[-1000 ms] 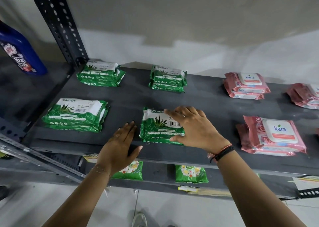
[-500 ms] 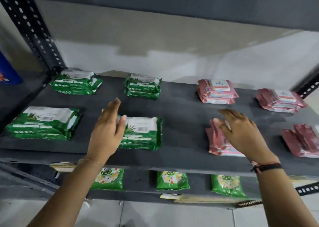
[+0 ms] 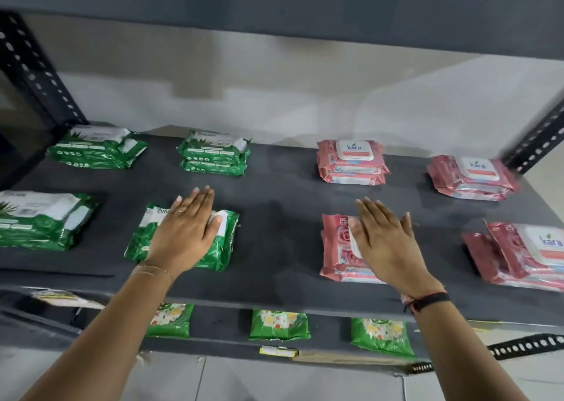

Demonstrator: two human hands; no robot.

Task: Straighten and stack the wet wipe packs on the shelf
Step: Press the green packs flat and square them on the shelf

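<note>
hands flat, fingers spread: left hand [image 3: 186,236] on green pack [image 3: 219,245], right hand [image 3: 387,242] on pink pack [image 3: 334,245]

Green packs [image 3: 183,239] and pink packs [image 3: 341,248]: glossy crinkled plastic film, pink ones with smooth white plastic lids. Shelf [image 3: 280,217]: matt dark grey, slightly rough. Uprights [image 3: 36,77]: black perforated metal.

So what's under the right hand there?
The right hand lies flat on a stack of pink wipe packs at the front of the shelf. At least two packs show; the top pack's lid is mostly covered.
</note>
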